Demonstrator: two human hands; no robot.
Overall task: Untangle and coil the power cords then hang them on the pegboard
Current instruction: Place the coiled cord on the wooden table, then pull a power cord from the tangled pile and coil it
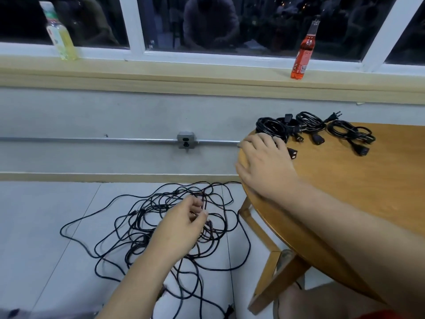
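Curled, hold unclear, your left hand (pixel 181 226) hangs over the tangled cords (pixel 140 223); your right hand (pixel 264 164) lies flat on the table (pixel 345 180) edge.

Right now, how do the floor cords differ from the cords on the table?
The floor cords lie in one loose tangle, loops crossing; the table cords are separate tight coils.
The floor cords spread wide over the tiles; the table cords sit bunched at the far edge of the table.
The left hand is over the floor cords; the right hand lies flat by the table cords' leftmost coil.
Shared: all black power cords with plugs.
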